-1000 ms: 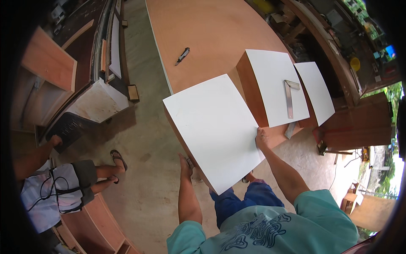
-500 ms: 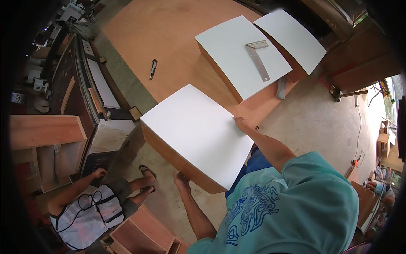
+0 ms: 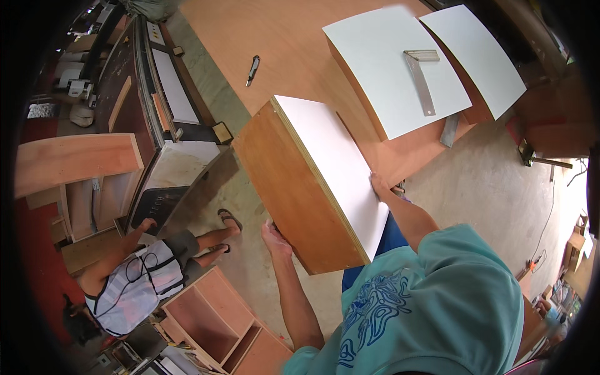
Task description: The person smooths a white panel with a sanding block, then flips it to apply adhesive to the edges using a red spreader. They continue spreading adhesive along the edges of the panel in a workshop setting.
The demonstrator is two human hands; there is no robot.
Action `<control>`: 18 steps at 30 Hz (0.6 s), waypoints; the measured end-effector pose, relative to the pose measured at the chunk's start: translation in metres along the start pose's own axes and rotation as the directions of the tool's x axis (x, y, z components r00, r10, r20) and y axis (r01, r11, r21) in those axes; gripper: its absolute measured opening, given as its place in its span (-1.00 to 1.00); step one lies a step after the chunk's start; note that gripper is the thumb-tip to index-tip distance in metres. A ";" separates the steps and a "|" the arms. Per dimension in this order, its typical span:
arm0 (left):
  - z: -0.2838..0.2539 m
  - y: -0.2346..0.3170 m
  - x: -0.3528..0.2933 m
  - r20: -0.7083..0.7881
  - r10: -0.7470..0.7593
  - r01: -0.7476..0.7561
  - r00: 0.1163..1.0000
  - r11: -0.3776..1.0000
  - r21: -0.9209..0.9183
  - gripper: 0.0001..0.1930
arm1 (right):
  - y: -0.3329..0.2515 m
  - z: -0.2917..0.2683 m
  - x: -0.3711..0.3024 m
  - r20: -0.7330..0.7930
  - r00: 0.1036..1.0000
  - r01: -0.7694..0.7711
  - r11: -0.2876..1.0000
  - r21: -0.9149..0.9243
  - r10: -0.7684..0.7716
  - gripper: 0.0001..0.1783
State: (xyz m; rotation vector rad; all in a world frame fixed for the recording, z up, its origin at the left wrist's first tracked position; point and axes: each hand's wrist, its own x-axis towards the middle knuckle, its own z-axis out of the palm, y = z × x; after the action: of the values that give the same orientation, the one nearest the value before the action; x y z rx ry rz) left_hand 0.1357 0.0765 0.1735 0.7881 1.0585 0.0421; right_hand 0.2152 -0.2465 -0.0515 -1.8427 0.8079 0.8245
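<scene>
I hold a wooden box (image 3: 294, 187) between both hands, tilted so that its brown side faces up and its white panel (image 3: 340, 169) slants away to the right. My left hand (image 3: 275, 239) is at the lower left edge of the brown side, its fingers partly hidden beneath. On the opposite side, my right hand (image 3: 379, 186) grips the edge of the white panel. Beyond it, a second white-topped box (image 3: 375, 56) rests on the wooden worktable (image 3: 281, 37). A metal try square (image 3: 420, 84) lies on that box.
A utility knife (image 3: 252, 70) lies on the worktable. Another white-topped box (image 3: 484, 56) stands farther right. A person (image 3: 140, 281) in a light vest is at the lower left, near open wooden cabinets (image 3: 212, 325). A dark machine table (image 3: 131, 81) runs along the left.
The box has been tipped in my hands, from white panel facing up to brown side showing broadly. My view has shifted, so the table and its things appear farther right.
</scene>
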 end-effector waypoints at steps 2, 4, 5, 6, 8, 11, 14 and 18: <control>-0.004 -0.007 -0.003 0.030 -0.046 0.047 0.998 0.998 -0.042 -0.54 | 0.003 0.000 0.008 0.059 0.998 -0.030 0.999 0.017 0.029 -0.19; -0.002 -0.014 -0.003 -0.070 0.023 -0.025 0.997 0.999 -0.033 -0.55 | 0.001 -0.004 0.004 0.088 0.996 -0.001 0.999 -0.053 0.006 -0.18; 0.006 -0.016 -0.002 -0.115 0.059 -0.063 0.992 0.998 -0.027 -0.55 | 0.000 -0.006 0.003 0.093 0.995 0.043 0.992 -0.118 -0.032 -0.18; 0.015 -0.019 -0.003 -0.148 0.078 -0.080 0.986 0.997 -0.009 -0.56 | 0.002 -0.009 -0.001 0.096 0.993 0.079 0.979 -0.186 -0.062 -0.18; 0.035 -0.024 -0.009 -0.212 0.105 -0.100 0.971 0.994 0.034 -0.57 | -0.002 -0.009 -0.002 0.051 0.998 0.055 0.980 -0.190 -0.046 -0.15; 0.078 -0.034 -0.026 -0.269 0.139 -0.124 0.953 0.990 0.073 -0.58 | -0.012 -0.023 -0.017 0.181 0.983 -0.005 0.998 -0.056 0.015 -0.12; 0.103 -0.065 -0.030 -0.265 0.251 -0.223 0.931 0.966 0.134 -0.58 | -0.005 -0.048 -0.022 0.352 0.936 -0.062 0.975 0.212 -0.017 -0.15; 0.119 -0.066 -0.039 -0.218 0.429 -0.336 0.876 0.870 0.360 -0.53 | -0.002 -0.068 -0.047 0.404 0.907 0.042 0.979 0.201 -0.122 -0.15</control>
State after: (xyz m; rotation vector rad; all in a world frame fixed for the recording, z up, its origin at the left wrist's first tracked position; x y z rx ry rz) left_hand 0.1878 -0.0534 0.1933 1.3101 1.1858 0.3523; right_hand 0.2039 -0.2996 0.0106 -1.4521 0.5119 1.0049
